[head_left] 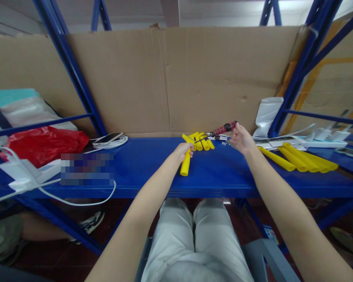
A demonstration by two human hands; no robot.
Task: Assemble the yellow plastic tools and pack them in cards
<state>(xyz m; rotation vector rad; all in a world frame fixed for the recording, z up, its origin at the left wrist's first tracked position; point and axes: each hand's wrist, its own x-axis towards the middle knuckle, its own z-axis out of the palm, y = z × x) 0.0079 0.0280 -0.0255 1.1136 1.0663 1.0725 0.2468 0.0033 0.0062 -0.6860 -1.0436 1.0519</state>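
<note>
My left hand [184, 151] is closed around a yellow tube [185, 167], whose open lower end points toward me. In my right hand [240, 138], the fingertips pinch the butt end of a screwdriver [223, 129] with a red and black handle. Its thin dark shaft runs left toward the top of the tube in my left hand; whether the tip touches the tube I cannot tell. Just behind my left hand lie several shorter yellow pieces [205, 145]. Small black and white parts [219, 137] lie under the screwdriver handle.
Several long yellow tubes [304, 158] lie on the blue shelf [141, 164] at right, near a power strip [323, 140]. At left are a red bag [48, 145], a coiled white cable [113, 144] and chargers. A cardboard sheet [120, 82] stands behind. Another person's shoe [91, 225] shows below.
</note>
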